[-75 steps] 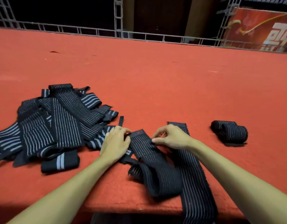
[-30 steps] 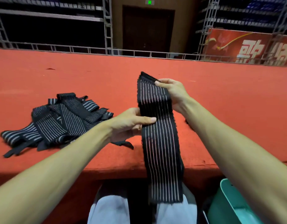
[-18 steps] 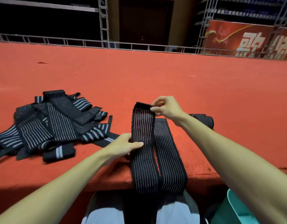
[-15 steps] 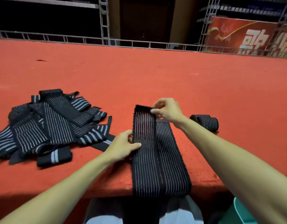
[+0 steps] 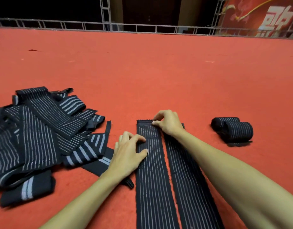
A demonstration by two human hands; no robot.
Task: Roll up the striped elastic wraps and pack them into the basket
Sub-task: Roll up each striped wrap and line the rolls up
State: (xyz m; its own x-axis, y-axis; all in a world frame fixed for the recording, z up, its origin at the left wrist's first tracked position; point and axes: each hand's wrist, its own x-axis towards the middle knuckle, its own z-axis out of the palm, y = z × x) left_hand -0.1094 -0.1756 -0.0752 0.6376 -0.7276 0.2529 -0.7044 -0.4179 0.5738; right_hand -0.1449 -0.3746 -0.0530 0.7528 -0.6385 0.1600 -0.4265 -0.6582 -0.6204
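Observation:
A long black striped elastic wrap (image 5: 152, 176) lies flat on the red table, running from its far end down past the near edge. A second flat wrap (image 5: 187, 179) lies beside it on the right. My left hand (image 5: 127, 154) rests on the left wrap's left edge, fingertips and thumb pressing it down. My right hand (image 5: 167, 123) pinches the far right corner of that wrap. The basket is out of view.
A heap of unrolled striped wraps (image 5: 41, 134) covers the table's left side. A rolled wrap (image 5: 233, 129) sits to the right. Beyond stretches the red table surface (image 5: 159, 76), with a metal truss railing (image 5: 142, 28) at its far edge.
The wrap, held up in the air a second ago, has been laid flat on the table. My hands came down with it, and the view tilted down, hiding the teal basket.

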